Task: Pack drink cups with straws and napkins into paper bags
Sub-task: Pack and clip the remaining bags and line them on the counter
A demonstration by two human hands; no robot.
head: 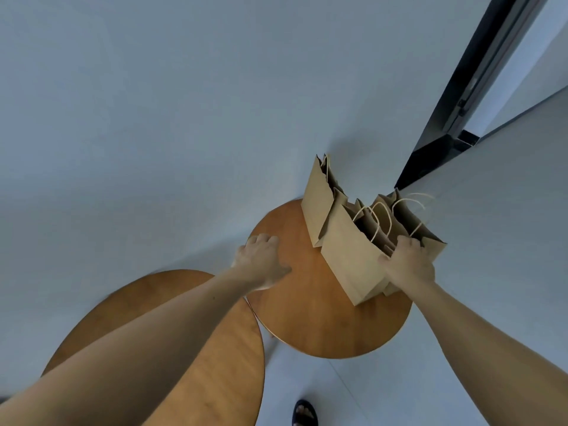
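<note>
We are bracing the round table (322, 318), left hand (261, 259) curling over its rim. Our right hand (408, 262) is pinching the paper bag (353, 262) by its top edge; tugging risks toppling the other bags (319, 204) behind that grip.

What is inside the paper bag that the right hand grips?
Only its white cord handles and dark inner folds show in the paper bag. The right hand and the bag walls hide the bottom.
</note>
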